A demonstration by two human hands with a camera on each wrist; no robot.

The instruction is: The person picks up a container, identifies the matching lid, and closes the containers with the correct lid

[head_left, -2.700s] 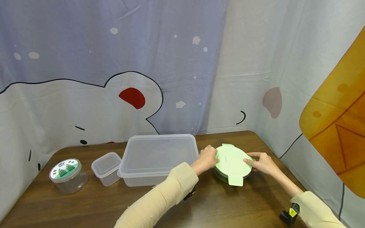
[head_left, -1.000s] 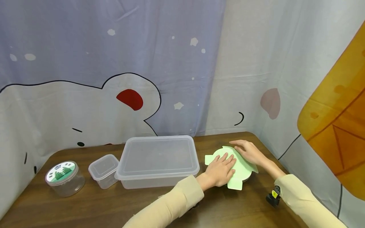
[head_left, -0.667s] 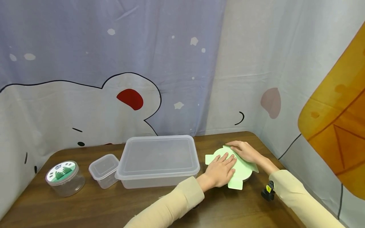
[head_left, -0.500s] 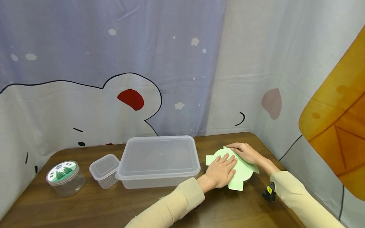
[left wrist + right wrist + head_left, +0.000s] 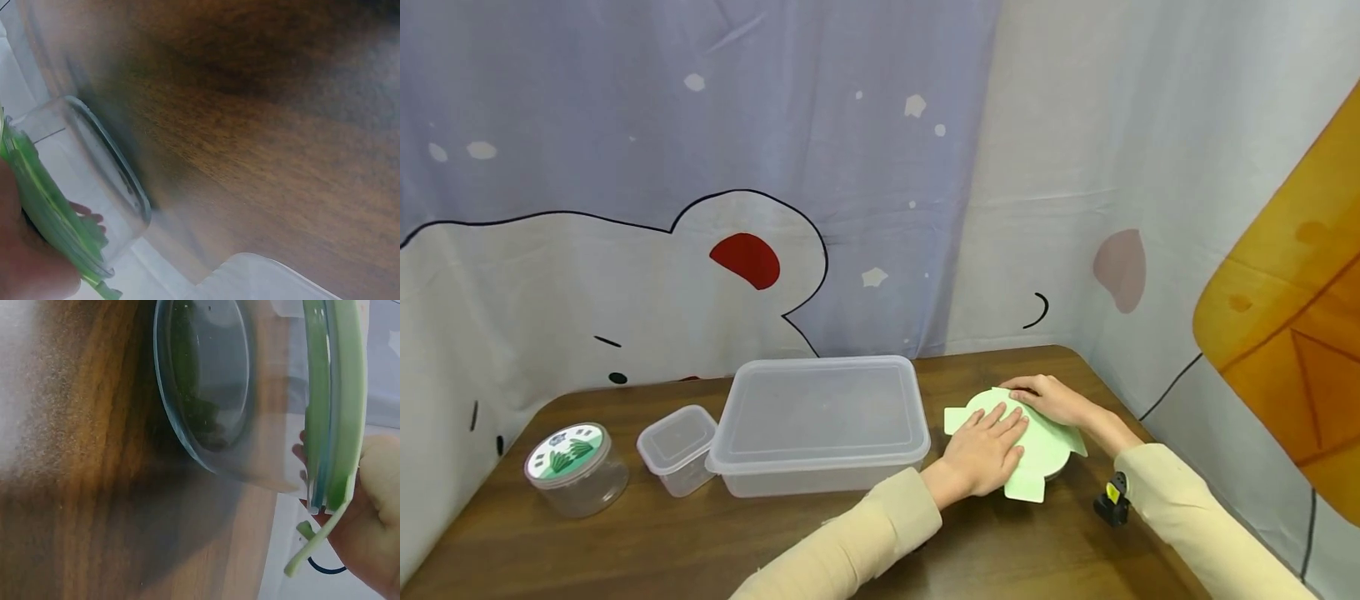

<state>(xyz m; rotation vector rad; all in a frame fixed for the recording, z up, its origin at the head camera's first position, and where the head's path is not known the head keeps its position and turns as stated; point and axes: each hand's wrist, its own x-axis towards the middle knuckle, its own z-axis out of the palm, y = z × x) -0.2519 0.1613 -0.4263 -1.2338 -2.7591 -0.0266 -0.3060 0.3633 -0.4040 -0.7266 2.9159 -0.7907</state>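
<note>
A round glass food container (image 5: 275, 394) stands on the table at the right, under a pale green lid (image 5: 1037, 437) with locking flaps. The left flap (image 5: 955, 419) and front flap (image 5: 1025, 486) stick out unfastened. My left hand (image 5: 985, 454) lies flat across the lid with fingers straight and spread. At the far right edge, my right hand (image 5: 1054, 402) grips the lid's rim. In the right wrist view its fingertips (image 5: 300, 453) show below the rim, behind the glass. The flap under that hand is mostly hidden.
To the left stand a large clear rectangular box (image 5: 823, 417), a small lidded plastic box (image 5: 677, 450) and a round jar (image 5: 576, 471) with a printed lid. A printed curtain (image 5: 880, 183) hangs behind the wooden table (image 5: 700, 550).
From gripping the lid's sides, my left hand has moved flat onto its top and my right hand to its far edge. The lid has turned. Over the last half second the hands barely move.
</note>
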